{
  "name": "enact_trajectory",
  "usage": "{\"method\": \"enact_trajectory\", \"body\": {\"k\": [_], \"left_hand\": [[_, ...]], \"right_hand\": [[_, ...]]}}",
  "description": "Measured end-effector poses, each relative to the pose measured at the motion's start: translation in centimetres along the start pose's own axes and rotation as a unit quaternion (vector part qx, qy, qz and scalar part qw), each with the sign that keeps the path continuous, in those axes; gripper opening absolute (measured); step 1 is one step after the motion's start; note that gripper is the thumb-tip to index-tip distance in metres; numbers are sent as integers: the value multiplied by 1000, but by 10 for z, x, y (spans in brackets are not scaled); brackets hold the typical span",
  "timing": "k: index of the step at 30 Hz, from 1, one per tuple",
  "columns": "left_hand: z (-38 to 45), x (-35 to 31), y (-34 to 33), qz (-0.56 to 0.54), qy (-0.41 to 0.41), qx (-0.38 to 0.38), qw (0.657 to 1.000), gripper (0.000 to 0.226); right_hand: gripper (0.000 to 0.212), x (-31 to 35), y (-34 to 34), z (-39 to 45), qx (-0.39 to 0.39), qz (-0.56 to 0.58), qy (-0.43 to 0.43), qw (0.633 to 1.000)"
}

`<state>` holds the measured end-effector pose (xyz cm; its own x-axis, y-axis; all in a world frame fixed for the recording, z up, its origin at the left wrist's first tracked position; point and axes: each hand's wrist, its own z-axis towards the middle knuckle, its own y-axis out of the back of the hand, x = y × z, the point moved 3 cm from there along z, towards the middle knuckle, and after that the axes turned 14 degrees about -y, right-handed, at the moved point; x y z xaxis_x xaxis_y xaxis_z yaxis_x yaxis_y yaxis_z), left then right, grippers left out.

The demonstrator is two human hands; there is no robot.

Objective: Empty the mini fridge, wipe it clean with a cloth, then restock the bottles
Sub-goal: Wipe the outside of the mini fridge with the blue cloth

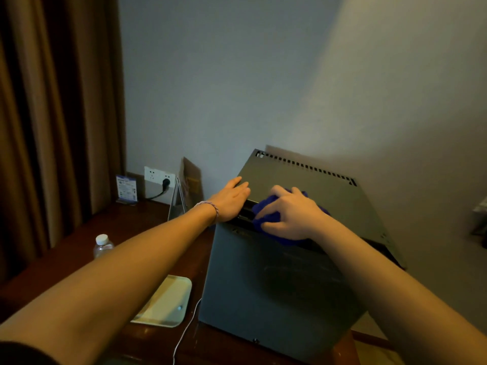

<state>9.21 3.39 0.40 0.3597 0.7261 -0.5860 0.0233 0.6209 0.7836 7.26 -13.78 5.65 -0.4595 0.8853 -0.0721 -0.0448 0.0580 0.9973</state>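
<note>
A dark grey mini fridge (279, 280) stands on a wooden table, its door closed and facing me. My left hand (232, 198) rests flat on the front left corner of its top, fingers straight. My right hand (292, 214) grips a bunched blue cloth (266, 206) and presses it into the gap at the top front edge, between the lid and the door. A clear plastic bottle (103, 246) with a white cap stands on the table to the left, partly hidden behind my left forearm.
A cream tray (171, 301) lies on the table (147, 335) left of the fridge, a white cable beside it. A wall socket (159, 177) with a black plug, a small blue card and a clear sign stand sit at the back. Brown curtains hang left.
</note>
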Motion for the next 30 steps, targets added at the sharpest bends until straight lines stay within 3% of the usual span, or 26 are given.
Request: {"method": "enact_trajectory", "body": {"k": [6,14,22,30], "left_hand": [[6,14,-1,2,15,-10,1000,45],[-1,4,2,78,4,17,997,51],[-8,1,3,58,17,28,998,101],[-5,-16,-4,264,-39,94,959,121]], "right_hand": [[27,17,-1,11,-4,2,7,1000],[30,-19,-9,-17,-20,31,-39,999],[22,-113,-18,-86,-40,86,-126,988],[25,-126,-19,-93,-49,43,-125,990]]}}
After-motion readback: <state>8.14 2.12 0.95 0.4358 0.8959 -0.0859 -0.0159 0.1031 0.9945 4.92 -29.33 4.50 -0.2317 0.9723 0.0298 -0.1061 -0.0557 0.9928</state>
